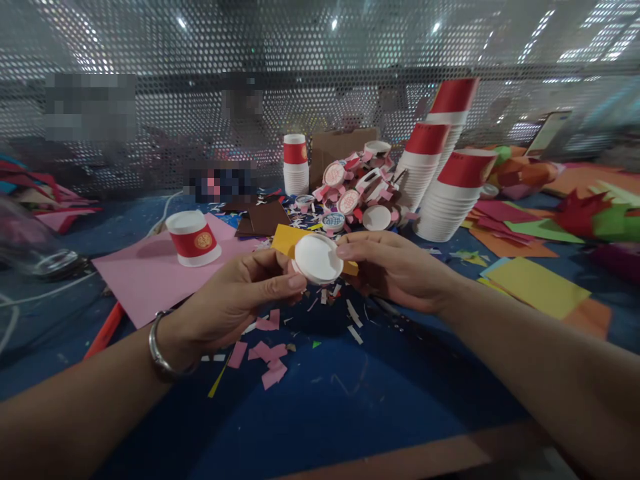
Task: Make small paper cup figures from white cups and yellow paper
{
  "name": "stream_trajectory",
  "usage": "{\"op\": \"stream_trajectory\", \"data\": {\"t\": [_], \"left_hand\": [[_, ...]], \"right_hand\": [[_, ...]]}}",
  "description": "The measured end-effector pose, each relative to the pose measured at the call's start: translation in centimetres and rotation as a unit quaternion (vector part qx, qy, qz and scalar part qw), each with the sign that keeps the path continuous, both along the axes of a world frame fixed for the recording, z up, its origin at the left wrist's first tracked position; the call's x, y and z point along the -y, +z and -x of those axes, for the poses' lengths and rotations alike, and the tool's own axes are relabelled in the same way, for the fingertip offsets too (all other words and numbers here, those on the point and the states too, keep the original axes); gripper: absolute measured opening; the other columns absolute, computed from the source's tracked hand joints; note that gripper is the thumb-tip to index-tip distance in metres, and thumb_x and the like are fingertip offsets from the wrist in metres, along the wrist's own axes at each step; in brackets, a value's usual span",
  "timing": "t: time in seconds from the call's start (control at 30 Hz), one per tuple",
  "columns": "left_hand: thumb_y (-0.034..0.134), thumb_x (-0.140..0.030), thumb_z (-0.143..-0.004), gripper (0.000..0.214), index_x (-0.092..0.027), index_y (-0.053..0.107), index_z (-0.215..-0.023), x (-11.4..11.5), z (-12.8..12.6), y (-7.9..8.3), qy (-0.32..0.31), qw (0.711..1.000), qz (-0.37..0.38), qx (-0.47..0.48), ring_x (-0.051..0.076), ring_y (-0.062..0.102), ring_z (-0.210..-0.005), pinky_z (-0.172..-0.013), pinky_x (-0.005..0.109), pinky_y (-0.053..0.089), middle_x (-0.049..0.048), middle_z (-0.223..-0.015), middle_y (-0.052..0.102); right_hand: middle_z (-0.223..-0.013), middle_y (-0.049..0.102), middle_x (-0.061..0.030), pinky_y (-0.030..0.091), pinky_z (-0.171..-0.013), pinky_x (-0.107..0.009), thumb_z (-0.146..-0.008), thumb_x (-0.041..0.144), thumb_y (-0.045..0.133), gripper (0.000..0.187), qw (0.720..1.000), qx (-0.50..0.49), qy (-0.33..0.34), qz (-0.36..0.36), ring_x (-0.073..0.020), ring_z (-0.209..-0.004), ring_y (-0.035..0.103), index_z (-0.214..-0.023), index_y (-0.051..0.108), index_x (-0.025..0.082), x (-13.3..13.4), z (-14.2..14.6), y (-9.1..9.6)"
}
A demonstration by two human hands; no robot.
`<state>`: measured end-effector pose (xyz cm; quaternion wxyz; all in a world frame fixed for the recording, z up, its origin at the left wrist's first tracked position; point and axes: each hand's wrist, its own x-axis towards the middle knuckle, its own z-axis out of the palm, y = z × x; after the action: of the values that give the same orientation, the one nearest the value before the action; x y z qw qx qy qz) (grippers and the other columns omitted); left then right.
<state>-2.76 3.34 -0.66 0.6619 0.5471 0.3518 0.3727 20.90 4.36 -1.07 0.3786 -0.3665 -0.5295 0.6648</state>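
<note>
Yellow paper (287,240) part-hidden on my feed behind the disc (319,259), left hand (240,287) pinching that disc at eight o'clock, right hand (397,267) gripping at three

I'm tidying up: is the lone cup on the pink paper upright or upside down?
Upside down: the cup stands wider end down on the paper.

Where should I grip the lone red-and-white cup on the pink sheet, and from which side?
Probably around the red band of the cup, coming from above with the left hand once it frees itself from the white round piece. The cup stands wider end down on the pink sheet, and its sides look unobstructed.
</note>
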Motion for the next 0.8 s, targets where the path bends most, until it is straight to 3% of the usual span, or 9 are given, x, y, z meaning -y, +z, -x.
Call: {"op": "stream_trajectory", "data": {"t": [0.37, 0.67, 0.8], "left_hand": [[0.092, -0.03, -0.073, 0.022, -0.017, 0.079, -0.083, 0.16, -0.08, -0.12, 0.0, 0.999, -0.026, -0.018, 0.007, 0.062, -0.07, -0.064, 0.015, 0.051, -0.0015, -0.074, 0.071], [0.091, -0.03, -0.075, 0.019, -0.018, 0.08, -0.085, 0.05, 0.18, -0.25, -0.014, 0.997, -0.055, -0.046, 0.006, 0.058, -0.067, -0.06, 0.014, 0.046, -0.0023, -0.075, 0.069], [0.091, -0.031, -0.075, 0.022, -0.019, 0.081, -0.09, -0.07, 0.29, 0.1, -0.035, 0.998, -0.033, -0.05, 0.009, 0.062, -0.075, -0.063, 0.015, 0.049, 0.001, -0.083, 0.073]], "right_hand": [[-0.07, 0.058, 0.0034, 0.028, -0.05, -0.026, -0.08, 0.045, 0.082, 0.032, 1.0, -0.01, -0.007, 0.0, -0.009, -0.056, 0.048, -0.082, 0.066, 0.017, 0.02, 0.03, -0.41], [-0.078, 0.063, 0.0005, 0.032, -0.05, -0.024, -0.081, 0.047, 0.082, 0.034, 1.0, 0.002, 0.01, -0.001, -0.0098, -0.06, 0.056, -0.081, 0.067, 0.017, 0.13, 0.11, -0.26], [-0.079, 0.064, -0.0003, 0.035, -0.051, -0.024, -0.08, 0.048, 0.083, 0.035, 1.0, 0.0, 0.011, 0.0, -0.0101, -0.062, 0.057, -0.08, 0.067, 0.017, 0.19, 0.15, -0.22]]}}
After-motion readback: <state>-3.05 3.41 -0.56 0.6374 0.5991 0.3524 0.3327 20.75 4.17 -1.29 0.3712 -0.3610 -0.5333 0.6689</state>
